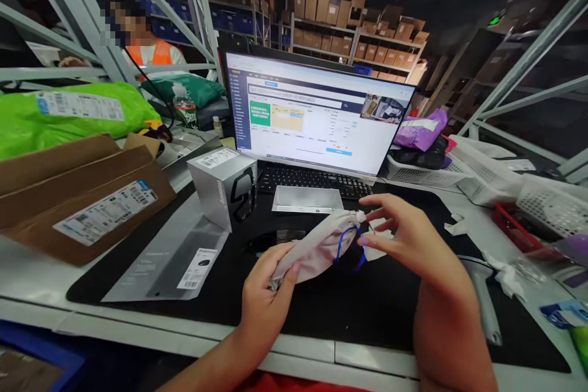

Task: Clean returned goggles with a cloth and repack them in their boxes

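Observation:
A pale grey drawstring pouch (pixel 316 245) with a blue cord lies across my left hand (pixel 269 285), its fingers and thumb closed on the pouch's lower end. At the gathered mouth, my right hand (pixel 397 229) has thumb and fingers apart. Its thumb tip is close to the blue cord (pixel 345 239); whether they touch, I cannot tell. A dark goggle lens (pixel 275 237) lies on the black mat beyond my left hand. Farther back is an open white box tray (pixel 307 199). A silver box (pixel 223 190) with goggles pictured on it stands to the left, beside a translucent grey sleeve (pixel 169 257) with a label.
A monitor (pixel 316 116) and keyboard (pixel 312 180) stand behind the mat (pixel 367 318). An opened cardboard carton (pixel 92 196) and green parcel (pixel 73 113) are at left. White baskets (pixel 422 171) and a handheld scanner (pixel 484 300) are at right. A person in an orange vest is beyond.

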`<action>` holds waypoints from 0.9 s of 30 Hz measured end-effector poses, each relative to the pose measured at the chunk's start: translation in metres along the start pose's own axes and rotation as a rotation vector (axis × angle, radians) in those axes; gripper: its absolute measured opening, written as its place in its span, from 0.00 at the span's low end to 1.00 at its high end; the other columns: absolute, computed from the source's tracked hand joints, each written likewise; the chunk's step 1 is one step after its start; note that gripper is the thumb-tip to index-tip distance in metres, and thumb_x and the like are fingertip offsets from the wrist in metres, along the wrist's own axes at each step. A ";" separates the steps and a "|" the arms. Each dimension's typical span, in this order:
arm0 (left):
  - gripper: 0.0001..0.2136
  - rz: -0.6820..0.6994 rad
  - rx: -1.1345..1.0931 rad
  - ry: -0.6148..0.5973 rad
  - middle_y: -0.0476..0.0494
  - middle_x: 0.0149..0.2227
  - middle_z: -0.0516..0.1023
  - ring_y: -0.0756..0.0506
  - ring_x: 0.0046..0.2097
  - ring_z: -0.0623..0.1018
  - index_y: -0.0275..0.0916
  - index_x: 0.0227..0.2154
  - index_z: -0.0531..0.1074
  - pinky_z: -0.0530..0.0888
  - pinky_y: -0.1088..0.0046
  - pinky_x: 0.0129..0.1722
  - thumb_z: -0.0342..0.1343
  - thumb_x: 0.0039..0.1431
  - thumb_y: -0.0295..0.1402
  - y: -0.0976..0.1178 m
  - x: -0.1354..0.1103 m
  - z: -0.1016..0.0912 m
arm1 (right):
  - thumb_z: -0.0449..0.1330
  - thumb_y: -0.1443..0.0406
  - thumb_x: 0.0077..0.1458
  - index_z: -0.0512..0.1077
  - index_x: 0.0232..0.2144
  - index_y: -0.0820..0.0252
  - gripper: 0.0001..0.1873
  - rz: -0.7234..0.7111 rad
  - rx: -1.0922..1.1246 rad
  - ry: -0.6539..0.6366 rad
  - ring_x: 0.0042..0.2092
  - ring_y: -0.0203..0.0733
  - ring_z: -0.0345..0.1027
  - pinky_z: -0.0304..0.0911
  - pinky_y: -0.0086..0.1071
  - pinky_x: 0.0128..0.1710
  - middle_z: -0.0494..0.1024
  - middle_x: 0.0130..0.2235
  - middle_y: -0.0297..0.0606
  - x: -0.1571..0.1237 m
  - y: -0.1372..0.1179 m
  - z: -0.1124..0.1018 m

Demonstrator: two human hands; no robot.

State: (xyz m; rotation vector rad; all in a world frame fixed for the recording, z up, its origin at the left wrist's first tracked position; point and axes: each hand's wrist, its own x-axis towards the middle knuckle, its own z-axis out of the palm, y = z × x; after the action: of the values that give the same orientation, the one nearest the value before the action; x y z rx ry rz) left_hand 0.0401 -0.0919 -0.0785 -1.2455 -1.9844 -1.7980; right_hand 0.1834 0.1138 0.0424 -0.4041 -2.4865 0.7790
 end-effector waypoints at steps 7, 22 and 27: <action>0.17 0.200 0.014 -0.198 0.41 0.51 0.79 0.44 0.53 0.78 0.42 0.56 0.69 0.76 0.68 0.55 0.55 0.65 0.29 -0.003 -0.009 -0.001 | 0.65 0.71 0.49 0.71 0.51 0.55 0.25 -0.011 0.235 0.236 0.37 0.40 0.79 0.77 0.34 0.40 0.83 0.39 0.35 0.009 -0.014 0.039; 0.16 0.351 -0.100 -0.406 0.42 0.50 0.74 0.45 0.52 0.75 0.43 0.55 0.66 0.73 0.67 0.54 0.57 0.66 0.31 0.010 0.059 -0.026 | 0.62 0.76 0.58 0.79 0.40 0.59 0.11 -0.629 -0.001 0.125 0.47 0.40 0.80 0.76 0.28 0.45 0.83 0.48 0.46 0.008 -0.024 0.057; 0.12 0.414 -0.051 -0.395 0.42 0.45 0.72 0.46 0.44 0.76 0.44 0.51 0.69 0.76 0.69 0.44 0.57 0.66 0.34 0.005 0.051 -0.029 | 0.61 0.76 0.59 0.77 0.43 0.62 0.11 -0.827 -0.071 0.076 0.44 0.41 0.80 0.75 0.31 0.39 0.80 0.53 0.51 0.004 -0.018 0.055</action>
State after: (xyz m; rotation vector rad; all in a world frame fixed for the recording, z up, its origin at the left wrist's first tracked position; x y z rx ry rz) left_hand 0.0001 -0.0951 -0.0357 -1.9808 -1.6788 -1.4940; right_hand 0.1479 0.0763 0.0156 0.5435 -2.2948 0.3186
